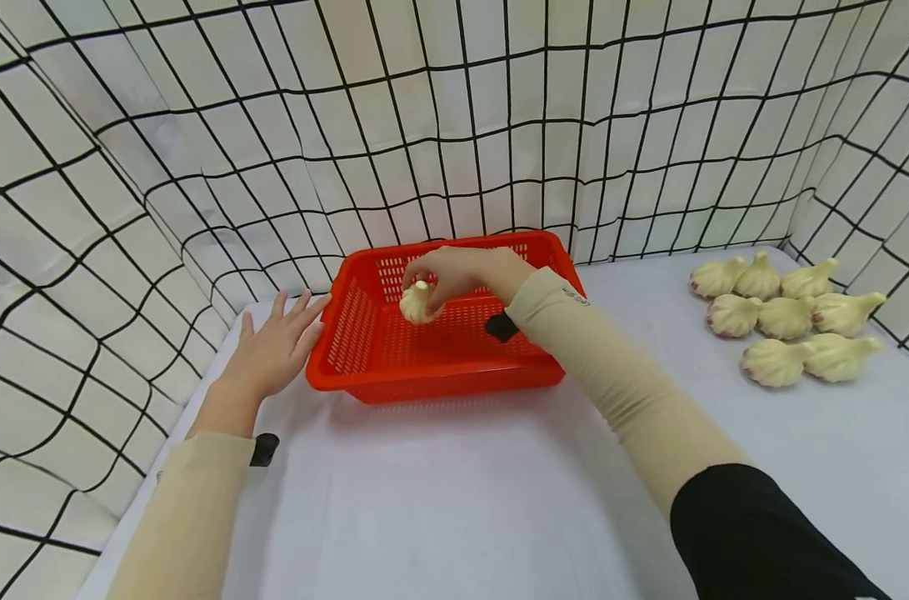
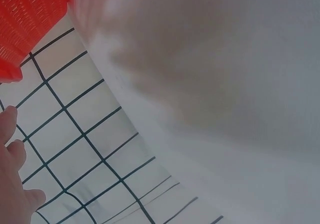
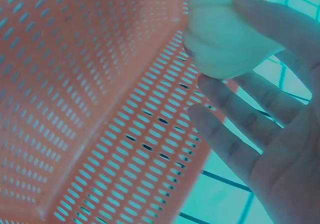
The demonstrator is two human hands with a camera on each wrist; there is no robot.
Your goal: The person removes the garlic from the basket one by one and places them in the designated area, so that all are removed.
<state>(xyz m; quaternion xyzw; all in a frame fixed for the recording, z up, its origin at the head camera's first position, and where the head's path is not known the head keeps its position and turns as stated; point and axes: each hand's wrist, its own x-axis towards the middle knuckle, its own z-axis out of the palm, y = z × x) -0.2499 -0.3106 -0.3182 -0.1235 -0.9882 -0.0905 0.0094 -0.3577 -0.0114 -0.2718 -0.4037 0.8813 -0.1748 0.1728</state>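
Note:
My right hand (image 1: 454,277) pinches a garlic bulb (image 1: 416,303) between thumb and fingers, over the inside of a red plastic basket (image 1: 454,383). In the right wrist view the pale garlic bulb (image 3: 225,32), with purple streaks, sits between the thumb and fingertips (image 3: 205,116), the slotted basket wall behind it. My left hand (image 1: 274,346) lies with fingers spread beside the basket's left side, fingertips right at its rim. The left wrist view catches only part of the left hand (image 2: 12,174) and a corner of the basket (image 2: 30,24).
Several garlic bulbs (image 1: 787,318) lie grouped in rows on the white table (image 1: 454,500) at the right. A black wire grid (image 1: 461,125) over white panels stands behind the basket and along both sides.

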